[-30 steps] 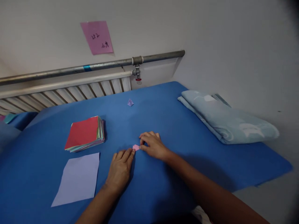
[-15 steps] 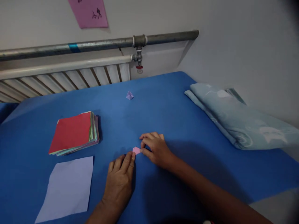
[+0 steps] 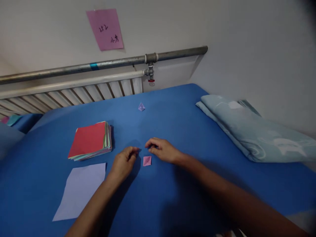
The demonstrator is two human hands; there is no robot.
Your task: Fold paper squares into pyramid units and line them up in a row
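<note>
A small pink folded paper square (image 3: 147, 161) lies flat on the blue surface (image 3: 153, 204), touched by neither hand. Up and to the left of it is my left hand (image 3: 124, 162), raised a little, its fingers curled and apart with nothing seen in them. My right hand (image 3: 161, 149) hovers above and right of the square, fingers bent and spread, holding nothing. Farther back sits a small lilac folded paper piece (image 3: 141, 107).
A stack of coloured paper with red on top (image 3: 87, 140) lies at the left, a lilac sheet (image 3: 81, 189) in front of it. Folded pale green cloth (image 3: 251, 131) rests at the right. Behind are a radiator (image 3: 98, 92) and a metal pipe (image 3: 118, 62).
Both hands have let go of the pink paper and lifted away from it. It now shows as a flat square. The view has tilted up and shifted left.
</note>
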